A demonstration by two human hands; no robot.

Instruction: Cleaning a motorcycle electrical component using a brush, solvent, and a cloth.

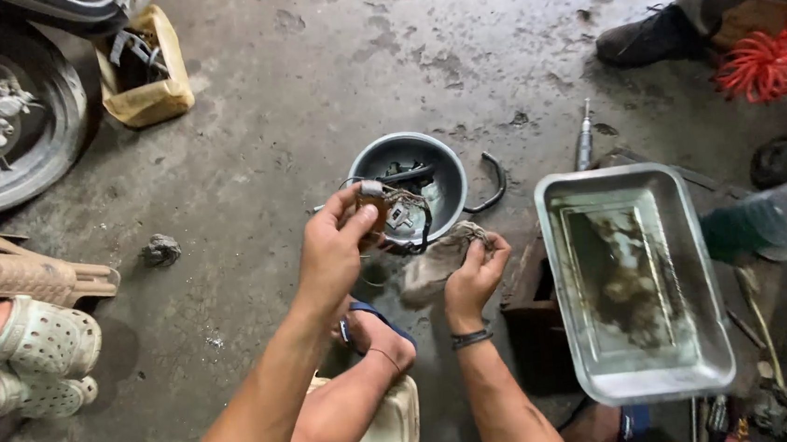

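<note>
Left hand pinched shut on a small brown part w/ wires, held just above the grey bowl mid-floor. Right hand closed on a dirty rag. I'd say part's light, rigid, prob greasy; grip the body, not the wires. Steel tray by the floor's right edge, yellow cut-open can top-left. No labels legible.
</note>
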